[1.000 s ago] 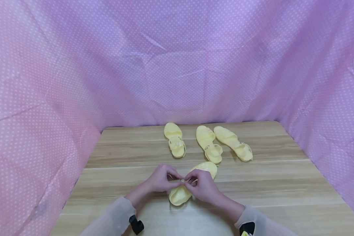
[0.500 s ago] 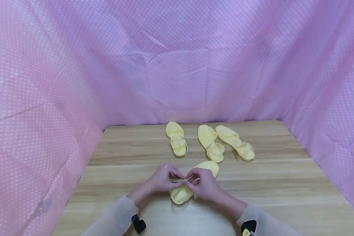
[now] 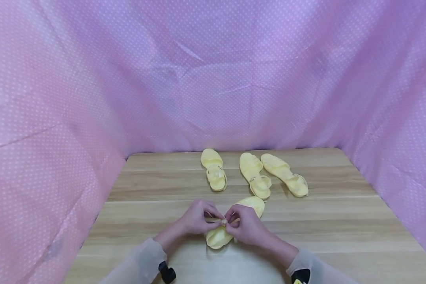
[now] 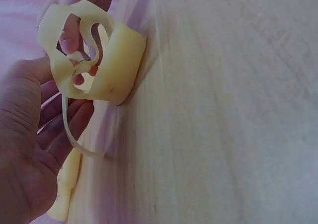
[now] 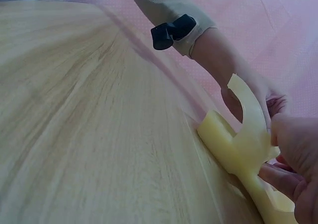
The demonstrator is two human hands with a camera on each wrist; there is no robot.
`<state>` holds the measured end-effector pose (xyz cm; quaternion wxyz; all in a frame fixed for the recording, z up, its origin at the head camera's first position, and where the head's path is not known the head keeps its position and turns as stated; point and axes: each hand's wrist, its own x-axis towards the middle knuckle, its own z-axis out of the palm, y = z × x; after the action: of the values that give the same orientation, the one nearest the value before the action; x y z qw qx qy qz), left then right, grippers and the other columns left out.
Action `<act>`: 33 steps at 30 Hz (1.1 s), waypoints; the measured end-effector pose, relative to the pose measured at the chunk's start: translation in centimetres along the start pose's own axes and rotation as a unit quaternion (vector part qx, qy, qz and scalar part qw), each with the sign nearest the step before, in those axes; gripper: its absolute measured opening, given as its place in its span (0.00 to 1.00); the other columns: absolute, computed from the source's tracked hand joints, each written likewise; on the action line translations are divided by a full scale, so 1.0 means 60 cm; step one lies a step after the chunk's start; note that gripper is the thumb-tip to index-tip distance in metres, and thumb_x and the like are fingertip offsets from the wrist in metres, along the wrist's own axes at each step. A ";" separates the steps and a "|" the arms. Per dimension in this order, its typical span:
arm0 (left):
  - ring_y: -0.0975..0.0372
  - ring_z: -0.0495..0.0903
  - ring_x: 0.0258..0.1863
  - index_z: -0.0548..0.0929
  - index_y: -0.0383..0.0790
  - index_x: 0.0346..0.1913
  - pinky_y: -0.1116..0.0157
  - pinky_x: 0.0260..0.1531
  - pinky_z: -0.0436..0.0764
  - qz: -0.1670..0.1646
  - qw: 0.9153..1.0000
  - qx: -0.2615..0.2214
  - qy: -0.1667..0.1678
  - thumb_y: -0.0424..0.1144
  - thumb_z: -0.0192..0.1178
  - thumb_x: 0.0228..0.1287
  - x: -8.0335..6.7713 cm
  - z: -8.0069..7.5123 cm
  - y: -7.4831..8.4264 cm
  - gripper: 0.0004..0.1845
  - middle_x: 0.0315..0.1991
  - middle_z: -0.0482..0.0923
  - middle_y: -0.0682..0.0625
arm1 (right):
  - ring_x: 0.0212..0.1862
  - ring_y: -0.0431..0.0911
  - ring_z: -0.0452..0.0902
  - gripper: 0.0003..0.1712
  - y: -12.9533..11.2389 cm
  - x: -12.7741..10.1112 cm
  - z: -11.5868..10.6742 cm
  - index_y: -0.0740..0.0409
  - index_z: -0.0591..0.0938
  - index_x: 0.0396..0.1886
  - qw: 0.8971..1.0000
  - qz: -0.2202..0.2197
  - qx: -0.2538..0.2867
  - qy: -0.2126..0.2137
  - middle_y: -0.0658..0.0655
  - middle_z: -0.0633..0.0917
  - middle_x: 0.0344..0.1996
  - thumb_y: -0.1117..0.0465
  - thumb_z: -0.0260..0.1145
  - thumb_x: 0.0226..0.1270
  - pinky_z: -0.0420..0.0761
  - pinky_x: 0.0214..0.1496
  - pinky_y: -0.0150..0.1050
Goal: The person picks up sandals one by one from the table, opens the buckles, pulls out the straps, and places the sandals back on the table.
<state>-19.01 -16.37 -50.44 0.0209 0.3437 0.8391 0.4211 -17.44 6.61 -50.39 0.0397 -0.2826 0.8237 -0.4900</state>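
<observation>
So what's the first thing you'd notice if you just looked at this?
Probably the two hands, left hand and right hand, pinching the thin strap of a pale yellow plastic sandal at the near middle of the light wooden table. Behind it lie three more yellow sandals in a row, and pink dotted cloth hangs all around the table.

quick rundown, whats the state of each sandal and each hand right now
near sandal: on the table, its strap pinched by both hands
left hand: pinching the strap
right hand: pinching the strap
far left sandal: lying flat, untouched
middle sandal: lying flat, untouched
far right sandal: lying flat, untouched
</observation>
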 end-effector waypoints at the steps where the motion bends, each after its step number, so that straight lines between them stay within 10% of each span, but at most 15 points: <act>1: 0.68 0.88 0.34 0.96 0.44 0.41 0.72 0.37 0.88 -0.002 1.000 -0.005 0.000 0.35 0.77 0.61 0.000 0.002 0.000 0.06 0.33 0.92 0.52 | 0.36 0.36 0.88 0.07 0.000 -0.001 -0.001 0.58 0.85 0.35 1.000 0.005 0.006 -0.002 0.54 0.89 0.34 0.72 0.73 0.61 0.89 0.38 0.27; 33: 0.72 0.81 0.30 0.96 0.44 0.41 0.73 0.30 0.83 -0.010 1.000 -0.010 0.005 0.37 0.77 0.62 0.001 0.000 0.002 0.05 0.31 0.90 0.55 | 0.39 0.41 0.92 0.03 0.001 0.001 -0.010 0.62 0.85 0.36 0.998 0.026 0.050 -0.031 0.57 0.91 0.37 0.70 0.73 0.66 0.90 0.40 0.29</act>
<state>-18.99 -16.28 -50.32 0.0239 0.3328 0.8384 0.4310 -17.70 7.07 -50.12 0.0923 -0.2737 0.8037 -0.5202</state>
